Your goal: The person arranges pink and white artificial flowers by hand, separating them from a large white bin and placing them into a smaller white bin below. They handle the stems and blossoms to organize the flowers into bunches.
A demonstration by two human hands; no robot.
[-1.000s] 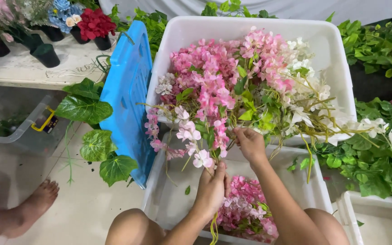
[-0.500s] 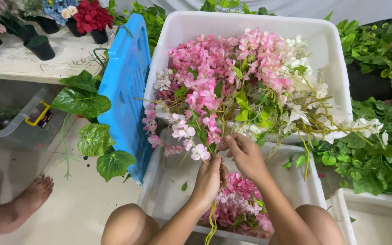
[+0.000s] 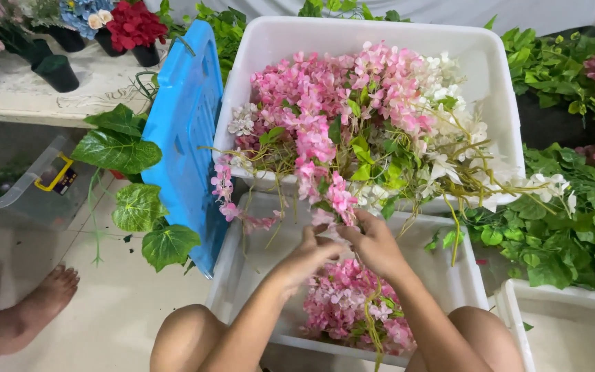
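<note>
A big white tub (image 3: 490,62) holds a heap of pink and white artificial flower sprays (image 3: 352,110) with green leaves. Over its near rim hangs a pink flower stem (image 3: 335,196). My left hand (image 3: 311,251) and my right hand (image 3: 373,241) meet just below that rim, fingers closed on the stem's lower end. Beneath my hands a second white tub (image 3: 242,269) contains a smaller pile of pink blossoms (image 3: 349,303). My bare knees frame its near side.
A blue plastic lid (image 3: 187,138) leans against the tubs on the left, with large green leaves (image 3: 115,151) beside it. Green foliage (image 3: 573,227) is piled at the right over another white tub (image 3: 566,331). Potted flowers (image 3: 132,27) stand on a shelf; a person's bare foot (image 3: 43,303) rests on the floor.
Both hands have come down and together at the big tub's near rim, drawing a pink stem out of the heap. The view has shifted slightly.
</note>
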